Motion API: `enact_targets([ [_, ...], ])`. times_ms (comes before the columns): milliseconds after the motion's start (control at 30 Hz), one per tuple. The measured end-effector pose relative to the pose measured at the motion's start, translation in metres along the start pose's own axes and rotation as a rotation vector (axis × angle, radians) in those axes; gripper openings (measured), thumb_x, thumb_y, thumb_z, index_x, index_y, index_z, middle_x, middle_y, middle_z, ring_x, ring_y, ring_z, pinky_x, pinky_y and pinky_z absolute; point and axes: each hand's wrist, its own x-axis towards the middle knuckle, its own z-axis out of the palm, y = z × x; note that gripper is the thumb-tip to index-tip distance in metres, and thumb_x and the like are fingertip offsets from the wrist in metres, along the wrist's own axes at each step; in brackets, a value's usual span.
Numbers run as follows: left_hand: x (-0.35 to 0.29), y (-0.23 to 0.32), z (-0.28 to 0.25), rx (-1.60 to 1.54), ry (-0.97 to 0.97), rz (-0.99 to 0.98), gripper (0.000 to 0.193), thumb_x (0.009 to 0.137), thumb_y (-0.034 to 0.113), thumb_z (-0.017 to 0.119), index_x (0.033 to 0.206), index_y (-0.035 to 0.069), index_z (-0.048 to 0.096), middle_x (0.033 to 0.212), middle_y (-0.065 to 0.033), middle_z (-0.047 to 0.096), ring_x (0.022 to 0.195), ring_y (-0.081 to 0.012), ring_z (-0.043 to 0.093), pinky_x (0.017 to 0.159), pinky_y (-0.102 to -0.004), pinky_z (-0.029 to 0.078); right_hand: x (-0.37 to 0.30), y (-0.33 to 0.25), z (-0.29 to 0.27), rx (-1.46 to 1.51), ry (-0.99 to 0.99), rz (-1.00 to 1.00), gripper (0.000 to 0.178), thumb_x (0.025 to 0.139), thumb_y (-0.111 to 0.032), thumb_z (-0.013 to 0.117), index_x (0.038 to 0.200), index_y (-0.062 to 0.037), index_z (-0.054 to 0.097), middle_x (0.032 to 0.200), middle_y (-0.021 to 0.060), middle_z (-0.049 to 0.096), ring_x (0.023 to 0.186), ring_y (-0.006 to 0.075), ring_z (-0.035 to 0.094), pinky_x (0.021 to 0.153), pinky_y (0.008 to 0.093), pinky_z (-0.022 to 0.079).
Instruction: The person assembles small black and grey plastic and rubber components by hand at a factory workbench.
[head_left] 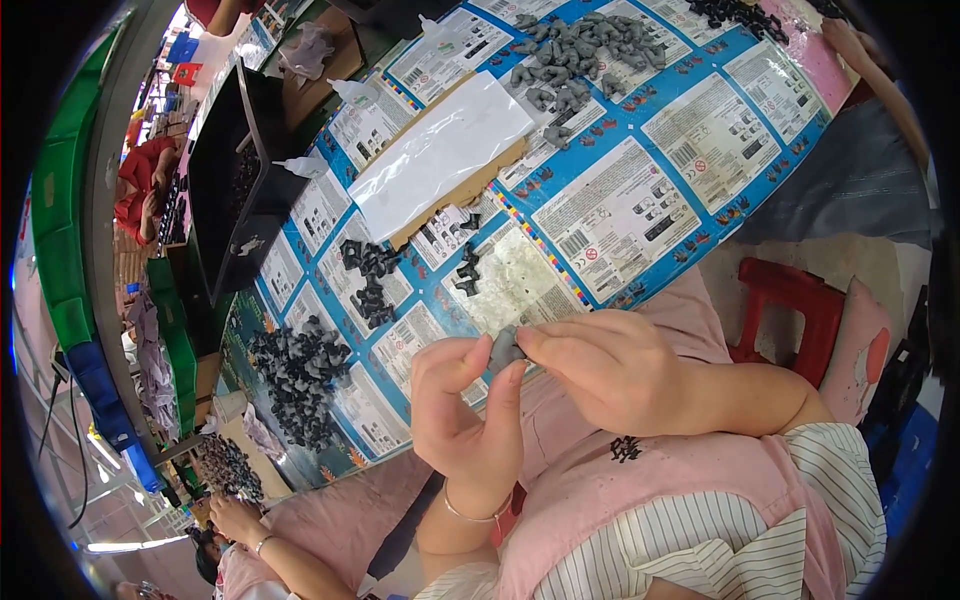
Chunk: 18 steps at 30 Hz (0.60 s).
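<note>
Between both hands, above the near edge of the table, is a small grey molded figure part (507, 349). My left hand (455, 405) pinches it from the left with thumb and finger. From the right, the thumb and fingertips of my right hand (612, 368) press together against it; whether they also hold a smaller piece is hidden. Just beyond the hands, a few black molded parts (468, 268) lie on the table. A little left of these is a small cluster of black parts (370, 280). Several tiny dark pieces (626, 449) rest on my pink apron.
Printed packaging sheets (615, 215) cover the table. A heap of grey parts (585, 50) lies at the far side, a dark pile (298, 380) at left. A white sheet on cardboard (445, 150), small white nozzle bottles (302, 165) and a black bin (240, 190) stand beyond. Co-workers sit on either side.
</note>
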Motion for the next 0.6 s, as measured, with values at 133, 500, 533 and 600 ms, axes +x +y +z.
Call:
enact_targets([
  [133,-0.006,-0.006,0.004,-0.052,0.017,-0.038,0.025,0.074,-0.005,0.075,0.096,-0.003,0.063,0.093,-0.0132,0.063,0.086,-0.0229,0.057,0.077,-0.0315,0.045,0.0,0.001,0.002,-0.01,-0.029,-0.017,0.029,0.074,0.002,0.068,0.102,0.0053,0.063,0.094,0.015,0.068,0.079,0.0289,0.068,0.067,0.0356,0.055],
  [500,-0.02,-0.047,-0.033,-0.485,0.21,-0.543,0.022,0.087,0.004,0.065,0.108,-0.002,0.06,0.098,-0.0057,0.062,0.086,-0.0115,0.057,0.08,-0.024,0.045,0.027,0.005,0.037,0.302,-0.345,0.443,0.015,0.087,-0.005,0.059,0.101,-0.0021,0.06,0.091,0.0154,0.065,0.079,0.0336,0.064,0.067,0.0429,0.049],
  [533,-0.022,-0.052,-0.04,-0.528,0.264,-0.596,0.022,0.091,0.008,0.062,0.111,-0.001,0.059,0.099,-0.0042,0.062,0.084,-0.0094,0.057,0.08,-0.023,0.045,0.034,0.012,0.047,0.301,-0.363,0.436,0.015,0.087,-0.005,0.059,0.101,-0.0021,0.06,0.091,0.0154,0.065,0.079,0.0336,0.064,0.067,0.0429,0.049],
  [600,-0.025,-0.06,-0.051,-0.576,0.298,-0.611,0.023,0.093,0.01,0.06,0.113,-0.001,0.058,0.098,-0.0044,0.062,0.083,-0.0099,0.057,0.08,-0.0234,0.046,0.048,0.035,0.071,0.022,-0.24,0.175,0.014,0.082,0.0,0.062,0.096,-0.0028,0.064,0.086,0.0132,0.062,0.081,0.0315,0.061,0.07,0.0396,0.048],
])
